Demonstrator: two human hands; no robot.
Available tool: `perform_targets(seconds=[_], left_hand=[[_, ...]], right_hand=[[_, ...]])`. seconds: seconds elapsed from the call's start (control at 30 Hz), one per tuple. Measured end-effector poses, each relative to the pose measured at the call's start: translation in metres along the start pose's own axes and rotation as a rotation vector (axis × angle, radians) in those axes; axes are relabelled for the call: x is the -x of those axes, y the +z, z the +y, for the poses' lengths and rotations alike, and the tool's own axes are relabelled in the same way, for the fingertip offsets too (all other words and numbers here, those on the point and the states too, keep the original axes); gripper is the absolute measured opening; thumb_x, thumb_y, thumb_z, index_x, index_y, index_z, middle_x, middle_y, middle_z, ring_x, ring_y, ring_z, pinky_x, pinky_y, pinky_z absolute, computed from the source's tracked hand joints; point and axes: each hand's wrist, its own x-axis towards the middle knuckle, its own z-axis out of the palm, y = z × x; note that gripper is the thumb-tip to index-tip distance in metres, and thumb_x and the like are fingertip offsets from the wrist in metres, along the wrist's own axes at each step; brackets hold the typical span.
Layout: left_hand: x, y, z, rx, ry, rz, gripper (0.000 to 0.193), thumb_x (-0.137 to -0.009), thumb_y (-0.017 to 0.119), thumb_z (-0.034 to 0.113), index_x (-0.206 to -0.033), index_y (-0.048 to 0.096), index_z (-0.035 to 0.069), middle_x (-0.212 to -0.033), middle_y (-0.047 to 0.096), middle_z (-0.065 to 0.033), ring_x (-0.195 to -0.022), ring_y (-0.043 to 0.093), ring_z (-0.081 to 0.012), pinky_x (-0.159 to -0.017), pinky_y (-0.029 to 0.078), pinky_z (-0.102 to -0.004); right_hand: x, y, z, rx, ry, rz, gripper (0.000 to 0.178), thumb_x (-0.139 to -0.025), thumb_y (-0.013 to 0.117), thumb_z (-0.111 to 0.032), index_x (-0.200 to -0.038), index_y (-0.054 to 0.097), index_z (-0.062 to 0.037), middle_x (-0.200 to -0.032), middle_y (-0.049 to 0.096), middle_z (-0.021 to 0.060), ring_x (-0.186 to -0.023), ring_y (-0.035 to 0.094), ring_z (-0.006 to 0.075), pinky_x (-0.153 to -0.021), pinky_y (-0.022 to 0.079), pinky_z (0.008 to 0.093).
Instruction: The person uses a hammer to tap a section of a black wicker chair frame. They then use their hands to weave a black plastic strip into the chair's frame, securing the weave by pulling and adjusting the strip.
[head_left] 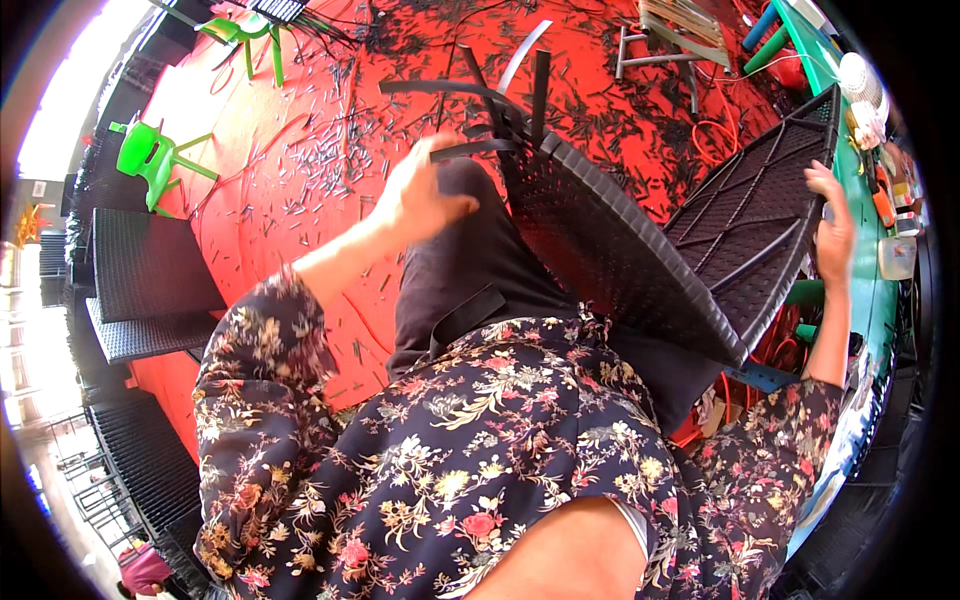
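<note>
From the head camera, a big black woven plastic chair frame (640,250) leans across the person's lap, tilted, with its flat woven side facing up. Loose black plastic strips (500,110) stick out from its top corner.

The left hand (420,195) is up near those strips. Its fingers are spread apart and the thumb points toward the frame. One strip lies just beside the fingertips, but I cannot tell if the hand is pinching it.

The right hand (832,225) is far over on the other side. It is wrapped around the outer edge of the frame and holds it tight. The two hands are well apart.

The person wears a dark shirt with flowers (470,470) and black trousers (470,270).

Under everything is a red floor (300,160) covered with many small black cut bits. Two green plastic chairs (150,155) stand on the left. More black woven panels (145,270) are stacked at the left edge. A green desk (868,310) with small tools runs along the right side.
</note>
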Motion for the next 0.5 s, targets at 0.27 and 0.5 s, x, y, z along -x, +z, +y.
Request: perform_targets(seconds=[0.27,0.5], left_hand=[[-0.04,0.017,0.016,0.161,0.363,-0.214,0.03,-0.072,0.075,0.019,-0.099,0.068,0.009,-0.103,0.065,-0.0109,-0.106,0.056,-0.0252,-0.087,0.045,-0.0373],[-0.002,0.039,0.064,0.543,0.326,-0.082,0.03,-0.075,0.07,0.007,-0.104,0.062,0.006,-0.083,0.067,-0.0077,-0.079,0.065,-0.0143,-0.073,0.051,-0.0284]], right_hand=[[0.022,0.02,-0.016,-0.252,0.66,0.255,0.035,-0.09,0.06,-0.028,-0.108,0.06,0.0023,-0.102,0.06,0.006,-0.089,0.053,0.011,-0.081,0.043,0.0259],[-0.008,0.012,0.025,-0.288,0.558,0.195,0.048,-0.089,0.059,-0.026,-0.124,0.053,0.0074,-0.111,0.062,0.0083,-0.101,0.056,0.0119,-0.093,0.041,0.0247]])
